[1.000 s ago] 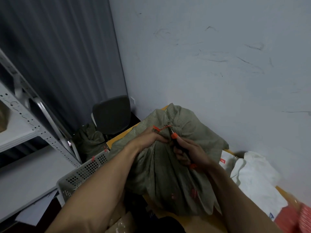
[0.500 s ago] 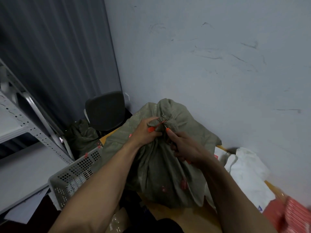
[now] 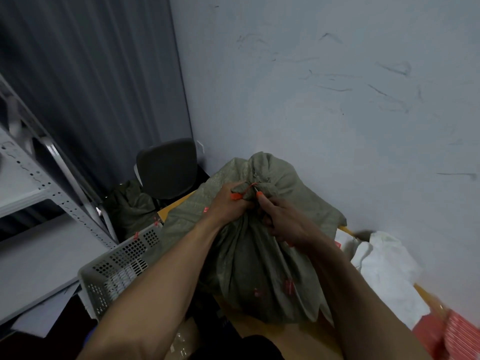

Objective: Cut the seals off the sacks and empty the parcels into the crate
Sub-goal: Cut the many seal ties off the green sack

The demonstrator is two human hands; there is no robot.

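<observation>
A full olive-green woven sack [image 3: 259, 261] stands upright on a wooden table [image 3: 293, 339] against the wall. Its neck is bunched and tied with an orange plastic seal [image 3: 240, 194]. My left hand [image 3: 228, 203] grips the gathered neck just below the seal. My right hand [image 3: 283, 222] holds a small cutter with an orange tip [image 3: 259, 194], its blade against the seal strap. A grey perforated plastic crate [image 3: 117, 271] sits low on the left, beside the table.
White parcels [image 3: 384, 266] and red ones [image 3: 452, 333] lie on the table at right. Another green sack [image 3: 130, 203] slumps on the floor by a black chair [image 3: 166, 167]. Grey metal shelving [image 3: 52, 193] stands at left, the wall close behind.
The seal's orange tag has come into my left hand's grip and the cutter's tip has moved up to the strap. My view has shifted slightly; the sack has stayed in place.
</observation>
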